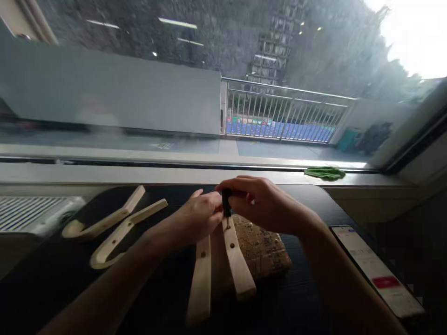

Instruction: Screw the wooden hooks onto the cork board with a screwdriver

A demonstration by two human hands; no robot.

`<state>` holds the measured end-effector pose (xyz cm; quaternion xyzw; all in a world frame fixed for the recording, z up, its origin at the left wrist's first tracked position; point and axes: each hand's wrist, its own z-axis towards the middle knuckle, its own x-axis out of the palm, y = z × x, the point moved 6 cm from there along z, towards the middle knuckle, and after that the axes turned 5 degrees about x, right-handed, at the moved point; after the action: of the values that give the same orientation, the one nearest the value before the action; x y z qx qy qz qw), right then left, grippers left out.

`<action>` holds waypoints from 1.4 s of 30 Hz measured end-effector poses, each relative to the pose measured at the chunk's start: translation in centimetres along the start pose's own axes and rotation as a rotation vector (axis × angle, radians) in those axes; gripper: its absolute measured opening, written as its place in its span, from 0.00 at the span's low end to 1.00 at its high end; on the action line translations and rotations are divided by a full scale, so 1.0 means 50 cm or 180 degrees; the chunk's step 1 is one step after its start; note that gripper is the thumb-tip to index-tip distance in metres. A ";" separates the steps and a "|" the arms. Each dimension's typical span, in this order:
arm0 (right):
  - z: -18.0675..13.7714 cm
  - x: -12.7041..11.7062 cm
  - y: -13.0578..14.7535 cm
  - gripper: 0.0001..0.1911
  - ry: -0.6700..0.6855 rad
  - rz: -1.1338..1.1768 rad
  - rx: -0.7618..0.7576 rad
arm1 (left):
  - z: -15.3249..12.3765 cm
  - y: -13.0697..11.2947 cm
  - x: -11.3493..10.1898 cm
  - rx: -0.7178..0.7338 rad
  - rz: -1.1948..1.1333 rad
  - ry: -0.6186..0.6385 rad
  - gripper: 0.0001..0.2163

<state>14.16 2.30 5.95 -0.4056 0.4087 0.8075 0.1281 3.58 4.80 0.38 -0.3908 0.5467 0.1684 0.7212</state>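
In the head view, the right hand [265,204] sits at the centre of the frame, its fingers closed around the dark handle of a screwdriver [226,207]. The tool stands nearly upright, tip down, on a hole in the upper end of the right slat [238,265]. This pale wooden strip has its long axis running from the frame centre down toward the lower edge, leaning slightly right.

The left slat [200,277] lies just beside it and fans slightly left. The left hand [200,216] rests with bent fingers on the slats' upper ends, close against the right hand. Whether it grips them cannot be told.

A brown cork board [265,249] lies under the right slat on the dark desk [307,298].

Two curved wooden hooks [111,230] lie at left, and a phone [379,272] at lower right. A green cloth [324,173] rests on the windowsill [139,174].
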 end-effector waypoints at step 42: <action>-0.005 -0.016 -0.029 0.18 -0.0265 0.0036 0.0055 | -0.002 -0.009 -0.006 0.0127 -0.0203 -0.0091 0.09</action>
<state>15.61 3.13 5.67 -0.3681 0.4123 0.8208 0.1439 3.73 4.50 0.83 -0.3912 0.5268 0.1399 0.7415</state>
